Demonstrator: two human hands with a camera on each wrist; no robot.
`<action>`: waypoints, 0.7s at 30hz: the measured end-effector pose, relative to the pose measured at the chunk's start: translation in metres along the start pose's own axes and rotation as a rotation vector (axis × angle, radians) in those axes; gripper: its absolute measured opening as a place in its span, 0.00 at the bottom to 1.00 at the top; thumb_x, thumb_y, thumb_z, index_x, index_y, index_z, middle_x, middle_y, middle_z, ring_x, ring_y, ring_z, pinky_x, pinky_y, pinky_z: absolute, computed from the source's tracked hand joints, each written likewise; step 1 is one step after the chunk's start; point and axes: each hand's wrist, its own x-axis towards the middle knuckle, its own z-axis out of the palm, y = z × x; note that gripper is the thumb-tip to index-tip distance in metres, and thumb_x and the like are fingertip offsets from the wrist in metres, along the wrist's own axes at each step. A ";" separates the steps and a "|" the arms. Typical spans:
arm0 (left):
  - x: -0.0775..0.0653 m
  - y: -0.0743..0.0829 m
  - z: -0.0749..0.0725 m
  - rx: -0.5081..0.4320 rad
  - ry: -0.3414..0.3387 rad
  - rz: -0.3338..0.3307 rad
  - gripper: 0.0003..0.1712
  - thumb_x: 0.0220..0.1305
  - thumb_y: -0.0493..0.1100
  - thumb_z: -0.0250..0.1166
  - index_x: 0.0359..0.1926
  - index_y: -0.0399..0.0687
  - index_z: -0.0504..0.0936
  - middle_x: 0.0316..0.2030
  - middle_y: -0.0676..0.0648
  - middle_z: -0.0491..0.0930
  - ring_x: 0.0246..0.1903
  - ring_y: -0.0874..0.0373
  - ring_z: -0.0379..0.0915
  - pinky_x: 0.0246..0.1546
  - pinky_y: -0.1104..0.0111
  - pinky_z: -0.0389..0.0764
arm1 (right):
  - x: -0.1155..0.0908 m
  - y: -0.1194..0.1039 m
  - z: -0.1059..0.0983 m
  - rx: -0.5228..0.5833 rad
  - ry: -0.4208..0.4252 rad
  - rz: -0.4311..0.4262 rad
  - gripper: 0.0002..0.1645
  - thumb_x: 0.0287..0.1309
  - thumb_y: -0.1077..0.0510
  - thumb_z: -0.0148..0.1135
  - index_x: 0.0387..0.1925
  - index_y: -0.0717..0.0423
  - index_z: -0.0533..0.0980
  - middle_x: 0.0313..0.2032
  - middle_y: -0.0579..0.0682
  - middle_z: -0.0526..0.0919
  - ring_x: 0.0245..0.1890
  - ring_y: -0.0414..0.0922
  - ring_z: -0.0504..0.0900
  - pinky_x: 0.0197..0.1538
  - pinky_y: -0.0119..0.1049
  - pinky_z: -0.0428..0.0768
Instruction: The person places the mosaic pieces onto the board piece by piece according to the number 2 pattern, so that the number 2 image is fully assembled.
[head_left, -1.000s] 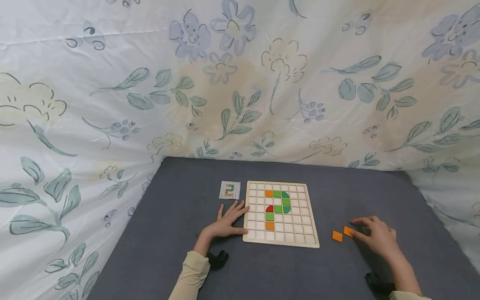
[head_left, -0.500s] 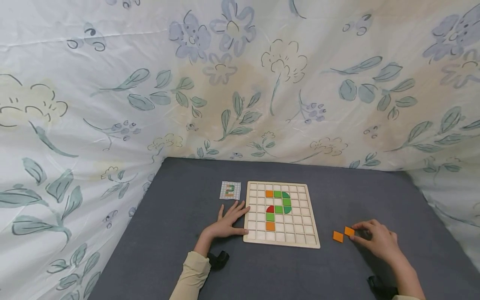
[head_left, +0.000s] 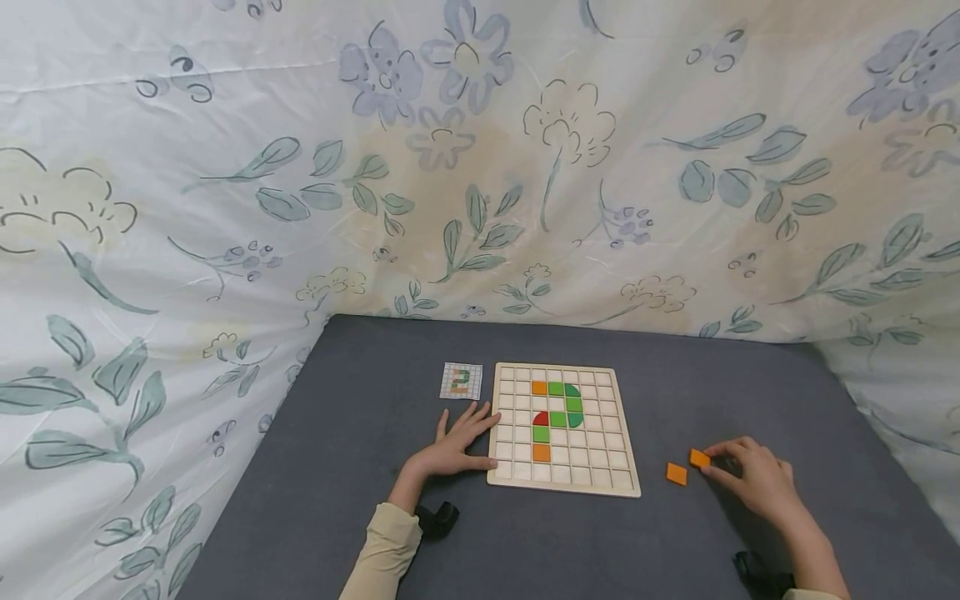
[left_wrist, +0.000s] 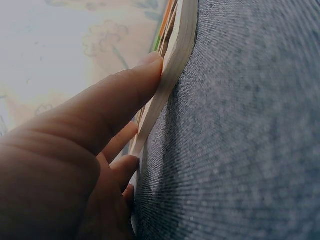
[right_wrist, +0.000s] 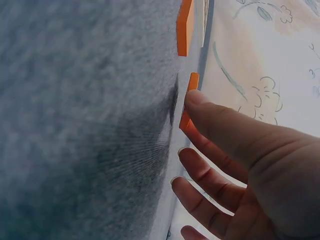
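My left hand (head_left: 447,448) lies with spread, straight fingers at the left edge of a wooden grid board (head_left: 600,482); in the left wrist view the thumb (left_wrist: 125,90) rests on the board's rim (left_wrist: 175,65). Orange, green and red pieces sit in several of its cells, some square, some quarter-round. Off to the right of the board, my right hand (head_left: 757,479) pinches an orange square tile (head_left: 700,458) between thumb and finger. The right wrist view shows that tile (right_wrist: 191,82) raised a little off the cloth. A second orange tile (head_left: 677,474) lies just left of it.
A small pattern card (head_left: 461,381) with a coloured figure on a grid lies beside the board's upper left corner. Dark grey cloth (head_left: 570,550) covers the table. A floral curtain (head_left: 480,167) hangs behind and at the sides.
My right thumb and finger have closed on the orange tile and lifted it slightly from the cloth. The left hand stays at the board's edge.
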 end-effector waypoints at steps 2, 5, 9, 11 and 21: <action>0.000 0.000 0.000 0.000 -0.001 -0.002 0.44 0.60 0.58 0.61 0.72 0.56 0.51 0.73 0.47 0.41 0.72 0.48 0.28 0.63 0.41 0.21 | 0.001 -0.002 -0.001 0.001 -0.005 0.000 0.20 0.47 0.48 0.69 0.39 0.57 0.81 0.36 0.57 0.75 0.35 0.54 0.71 0.37 0.57 0.61; 0.000 -0.001 0.000 -0.003 0.004 0.001 0.44 0.60 0.58 0.61 0.72 0.55 0.51 0.73 0.47 0.41 0.72 0.48 0.28 0.63 0.41 0.21 | 0.004 -0.006 -0.003 0.008 -0.010 -0.012 0.21 0.48 0.47 0.69 0.39 0.57 0.81 0.37 0.58 0.75 0.35 0.54 0.71 0.38 0.59 0.60; 0.000 -0.001 0.001 -0.003 0.007 0.002 0.45 0.60 0.58 0.61 0.72 0.55 0.51 0.73 0.46 0.41 0.72 0.47 0.29 0.63 0.41 0.22 | 0.007 -0.013 -0.004 0.016 0.007 -0.050 0.19 0.47 0.49 0.69 0.39 0.56 0.81 0.38 0.59 0.76 0.37 0.58 0.72 0.39 0.61 0.59; 0.000 -0.001 0.001 -0.002 0.007 -0.001 0.45 0.60 0.58 0.61 0.72 0.55 0.51 0.73 0.47 0.41 0.72 0.47 0.29 0.63 0.41 0.21 | 0.010 -0.017 -0.004 0.017 0.018 -0.071 0.18 0.47 0.50 0.70 0.38 0.56 0.81 0.39 0.60 0.76 0.38 0.60 0.72 0.39 0.62 0.59; 0.000 0.000 0.001 -0.002 0.009 0.001 0.45 0.60 0.58 0.61 0.72 0.54 0.51 0.73 0.47 0.42 0.72 0.48 0.28 0.63 0.41 0.22 | 0.022 -0.038 -0.002 0.036 0.037 -0.139 0.15 0.47 0.52 0.70 0.37 0.54 0.81 0.38 0.57 0.76 0.39 0.58 0.72 0.42 0.61 0.58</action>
